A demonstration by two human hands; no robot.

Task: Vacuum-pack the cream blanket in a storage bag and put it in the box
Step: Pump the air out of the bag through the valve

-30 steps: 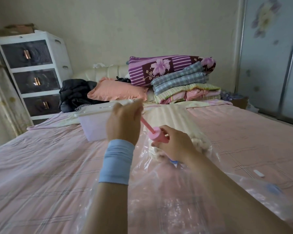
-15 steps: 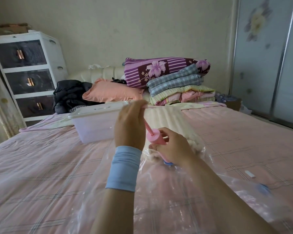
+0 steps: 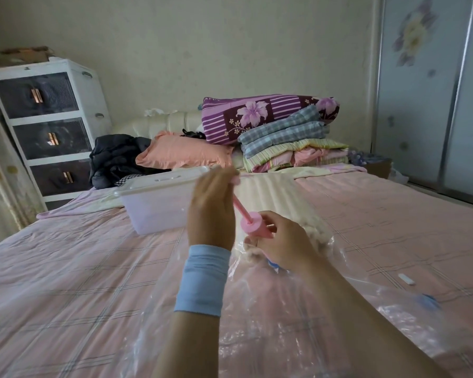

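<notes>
Cream blanket (image 3: 314, 233) — fluffy, bunched — lies inside the clear storage bag (image 3: 284, 331) on the bed (image 3: 66, 282), near the lidded box (image 3: 153, 211) (bag plastic crinkled and slack toward me). Left hand (image 3: 212, 211) clamped round the top of the pink pump (image 3: 254, 227) rod, which stands extended. Right hand (image 3: 283, 241) curled round the pump barrel — its foot sits at the bag's blue valve (image 3: 272, 265). The hands are apart, with the rod between them.

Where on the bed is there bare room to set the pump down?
Bare bedspread left of the bag, in front of the box. Another patch on the right, beyond the white clip. Crowded at the far end: pillow, quilts, dark clothes.
</notes>
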